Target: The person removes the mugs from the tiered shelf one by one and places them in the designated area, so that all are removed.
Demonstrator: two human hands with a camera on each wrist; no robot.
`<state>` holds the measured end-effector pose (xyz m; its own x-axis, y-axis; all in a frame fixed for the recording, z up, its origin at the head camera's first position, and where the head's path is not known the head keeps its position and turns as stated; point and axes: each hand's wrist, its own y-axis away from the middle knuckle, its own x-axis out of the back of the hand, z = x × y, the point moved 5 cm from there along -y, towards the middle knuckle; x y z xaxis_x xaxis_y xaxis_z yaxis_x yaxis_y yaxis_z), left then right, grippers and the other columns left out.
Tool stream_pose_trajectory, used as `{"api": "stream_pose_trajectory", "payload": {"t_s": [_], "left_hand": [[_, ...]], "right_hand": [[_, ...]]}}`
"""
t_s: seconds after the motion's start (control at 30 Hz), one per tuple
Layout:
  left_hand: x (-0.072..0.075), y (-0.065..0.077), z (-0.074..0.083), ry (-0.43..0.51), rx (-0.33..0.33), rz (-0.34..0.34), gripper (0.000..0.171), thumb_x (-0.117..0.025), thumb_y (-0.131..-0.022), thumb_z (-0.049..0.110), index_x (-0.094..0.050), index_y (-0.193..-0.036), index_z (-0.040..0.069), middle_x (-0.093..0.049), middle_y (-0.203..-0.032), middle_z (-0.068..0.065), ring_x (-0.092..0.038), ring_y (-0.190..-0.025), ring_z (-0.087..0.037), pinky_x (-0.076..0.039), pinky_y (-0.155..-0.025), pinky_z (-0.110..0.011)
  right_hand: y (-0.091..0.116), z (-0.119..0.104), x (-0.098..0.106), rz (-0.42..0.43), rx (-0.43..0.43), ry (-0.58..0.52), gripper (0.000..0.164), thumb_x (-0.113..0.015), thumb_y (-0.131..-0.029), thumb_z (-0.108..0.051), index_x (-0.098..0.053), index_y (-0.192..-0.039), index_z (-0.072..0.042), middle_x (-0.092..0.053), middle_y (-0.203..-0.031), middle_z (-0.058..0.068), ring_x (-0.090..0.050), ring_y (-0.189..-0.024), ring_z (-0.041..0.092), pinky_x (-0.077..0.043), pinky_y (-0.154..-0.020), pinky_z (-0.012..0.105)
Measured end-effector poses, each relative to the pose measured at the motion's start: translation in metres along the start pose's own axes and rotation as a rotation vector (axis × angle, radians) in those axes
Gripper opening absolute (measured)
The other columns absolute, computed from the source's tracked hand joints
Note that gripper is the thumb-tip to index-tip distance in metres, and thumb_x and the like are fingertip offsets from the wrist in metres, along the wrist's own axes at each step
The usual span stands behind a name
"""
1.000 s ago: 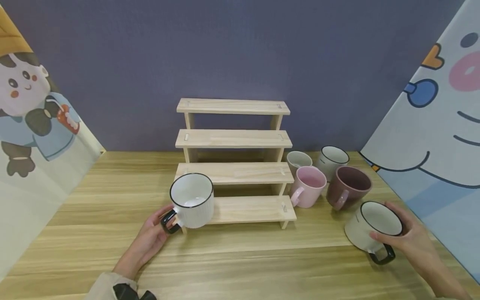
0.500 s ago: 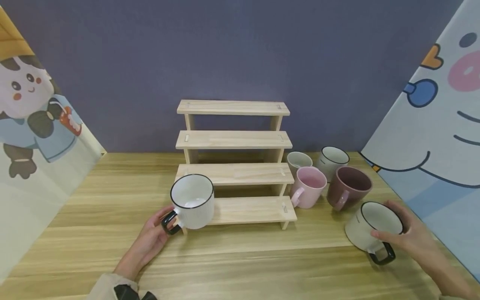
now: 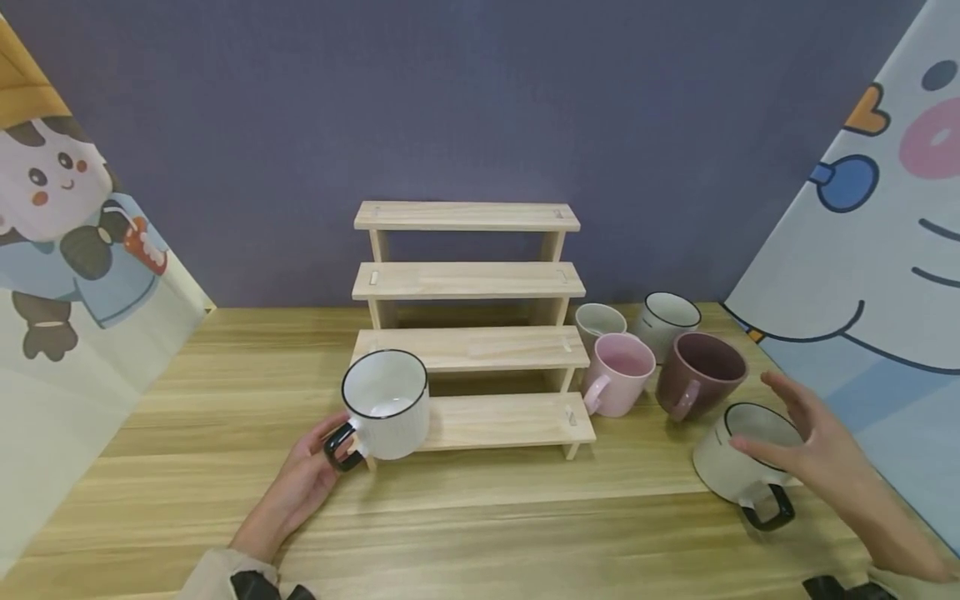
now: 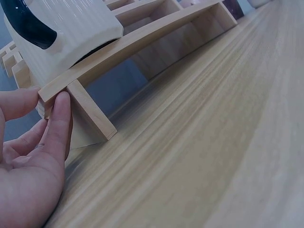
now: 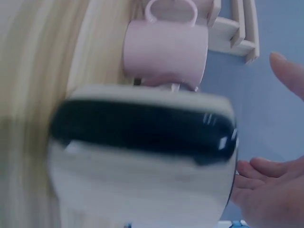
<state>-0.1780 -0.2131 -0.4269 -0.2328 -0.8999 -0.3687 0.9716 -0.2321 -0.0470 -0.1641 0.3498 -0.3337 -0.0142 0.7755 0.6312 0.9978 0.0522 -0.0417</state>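
A white mug [image 3: 397, 425] with a black rim and black handle stands at the left end of the lowest step of a wooden tiered display stand [image 3: 498, 417]. My left hand [image 3: 303, 479] pinches that step's left end between thumb and fingers, below the mug's handle, as the left wrist view shows at the board end [image 4: 78, 71]. At the right, a second white mug [image 3: 723, 467] with black rim and handle is upright on the table. Over its far-right rim my right hand [image 3: 832, 450] hovers, thumb and fingers spread wide apart, gripping nothing.
Between the stand and my right hand are a pink mug [image 3: 622, 383], a maroon mug [image 3: 693, 383], a pale cup [image 3: 597, 318] and another black-rimmed white mug [image 3: 660, 325]. A dark blue panel [image 3: 465, 100] rises behind, with printed panels at both sides.
My right hand has let go of the right-hand white mug, its fingers spreading and lifting off the rim. The left hand and the mug on the stand stay put.
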Motion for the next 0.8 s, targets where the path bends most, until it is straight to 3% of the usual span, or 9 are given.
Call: {"api": "stream_pose_trajectory", "payload": {"t_s": [0.07, 0.13, 0.27, 0.3, 0.47, 0.57, 0.7, 0.8], "left_hand": [[0.000, 0.000, 0.000, -0.005, 0.000, 0.006, 0.035, -0.049, -0.094, -0.002, -0.055, -0.115, 0.025, -0.062, -0.112, 0.009, -0.059, -0.100, -0.002, -0.052, -0.090, -0.018], [0.000, 0.001, 0.000, -0.012, 0.007, 0.013, 0.035, -0.049, -0.094, -0.002, -0.055, -0.115, 0.025, -0.062, -0.112, 0.009, -0.059, -0.101, -0.002, -0.052, -0.090, -0.018], [0.000, 0.001, 0.001, -0.038, 0.028, 0.032, 0.034, -0.049, -0.095, -0.001, -0.055, -0.115, 0.026, -0.063, -0.112, 0.011, -0.059, -0.102, -0.002, -0.052, -0.090, -0.018], [0.000, 0.001, 0.001, -0.042, 0.032, 0.033, 0.034, -0.049, -0.095, -0.001, -0.055, -0.115, 0.026, -0.063, -0.112, 0.011, -0.059, -0.102, -0.002, -0.052, -0.090, -0.018], [0.000, 0.000, 0.001, -0.054, 0.050, 0.049, 0.032, -0.050, -0.094, 0.001, -0.050, -0.118, 0.023, -0.062, -0.113, 0.012, -0.059, -0.103, -0.002, -0.051, -0.090, -0.018], [0.000, 0.000, 0.002, -0.066, 0.065, 0.062, 0.032, -0.050, -0.094, 0.002, -0.049, -0.118, 0.023, -0.062, -0.113, 0.013, -0.058, -0.103, -0.001, -0.051, -0.091, -0.017], [0.000, 0.000, 0.002, -0.064, 0.067, 0.059, 0.032, -0.050, -0.094, 0.001, -0.049, -0.117, 0.023, -0.062, -0.113, 0.013, -0.058, -0.102, -0.001, -0.051, -0.090, -0.017], [0.000, 0.000, 0.001, -0.059, 0.065, 0.053, 0.032, -0.050, -0.094, 0.001, -0.047, -0.119, 0.021, -0.061, -0.113, 0.012, -0.059, -0.102, -0.001, -0.052, -0.089, -0.017]], "right_hand": [[-0.003, -0.006, -0.003, -0.012, 0.007, 0.007, 0.090, -0.064, -0.092, -0.020, 0.002, -0.152, -0.032, 0.006, -0.160, -0.009, 0.012, -0.146, 0.016, -0.005, -0.113, 0.005], [-0.005, -0.012, -0.008, -0.017, 0.037, 0.008, 0.088, -0.064, -0.092, -0.018, -0.001, -0.153, -0.029, 0.005, -0.160, -0.005, 0.008, -0.146, 0.010, -0.010, -0.096, -0.009], [-0.008, -0.024, -0.018, -0.016, 0.097, -0.002, 0.088, -0.065, -0.090, -0.012, -0.006, -0.154, -0.022, 0.001, -0.161, 0.003, 0.001, -0.143, 0.000, -0.013, -0.093, -0.010], [-0.009, -0.028, -0.020, -0.018, 0.112, -0.008, 0.087, -0.065, -0.089, -0.010, -0.007, -0.154, -0.021, 0.000, -0.161, 0.006, 0.001, -0.144, 0.003, -0.012, -0.094, -0.010], [-0.015, -0.044, -0.036, -0.023, 0.172, -0.020, 0.087, -0.067, -0.087, -0.006, -0.011, -0.153, -0.016, -0.010, -0.160, 0.001, -0.009, -0.135, -0.013, -0.015, -0.094, -0.010], [-0.019, -0.055, -0.045, -0.027, 0.196, -0.035, 0.087, -0.069, -0.085, -0.006, -0.014, -0.152, -0.014, -0.015, -0.159, 0.004, -0.011, -0.140, -0.006, -0.018, -0.094, -0.009], [-0.024, -0.072, -0.058, -0.053, 0.182, -0.040, 0.091, -0.073, -0.083, -0.012, -0.014, -0.152, -0.011, -0.016, -0.158, 0.016, -0.010, -0.145, 0.033, -0.019, -0.096, -0.008], [-0.028, -0.084, -0.066, -0.076, 0.181, -0.048, 0.093, -0.075, -0.081, -0.013, -0.014, -0.152, -0.009, -0.017, -0.157, 0.019, -0.011, -0.143, 0.041, -0.020, -0.101, -0.004]]}}
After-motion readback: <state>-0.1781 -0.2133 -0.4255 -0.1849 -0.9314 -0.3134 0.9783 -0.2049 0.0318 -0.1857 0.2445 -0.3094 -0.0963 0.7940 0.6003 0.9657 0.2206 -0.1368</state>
